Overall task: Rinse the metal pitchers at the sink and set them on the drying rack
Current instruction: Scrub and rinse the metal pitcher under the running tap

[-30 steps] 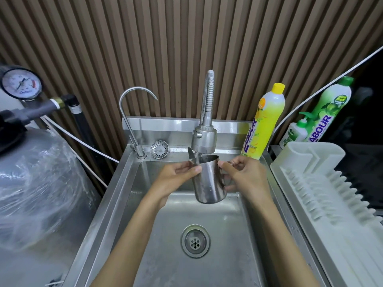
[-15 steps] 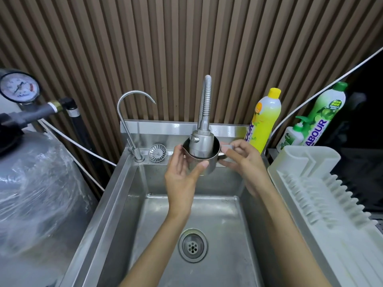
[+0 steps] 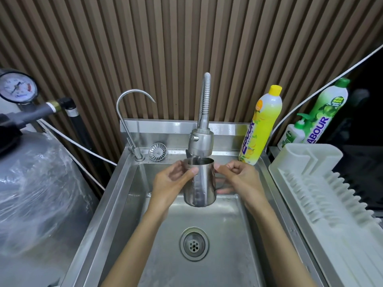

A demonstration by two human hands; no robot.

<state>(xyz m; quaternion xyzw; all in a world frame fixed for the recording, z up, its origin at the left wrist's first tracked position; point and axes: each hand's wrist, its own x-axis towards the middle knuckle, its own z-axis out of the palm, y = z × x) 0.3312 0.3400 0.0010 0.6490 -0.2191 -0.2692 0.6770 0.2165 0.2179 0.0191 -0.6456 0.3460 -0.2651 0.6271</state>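
Note:
A steel pitcher (image 3: 200,184) hangs upright over the sink (image 3: 226,228), its mouth just under the flexible tap's spray head (image 3: 201,142). A thin stream of water seems to fall into it. My left hand (image 3: 171,182) grips its left side, thumb across the front near the rim. My right hand (image 3: 238,177) holds the handle on its right side, fingers curled. The white plastic drying rack (image 3: 323,195) lies to the right of the sink with nothing on it.
A curved filter tap (image 3: 132,121) and a strainer cap (image 3: 157,151) sit at the sink's back left. A yellow soap bottle (image 3: 262,125), a green bottle (image 3: 326,110) and a pump bottle (image 3: 292,134) stand at the back right. A plastic-wrapped tank (image 3: 35,191) stands left.
The pitcher has come down from around the spray head and now hangs upright just below it. My left hand has turned from cupping its rim to gripping its side.

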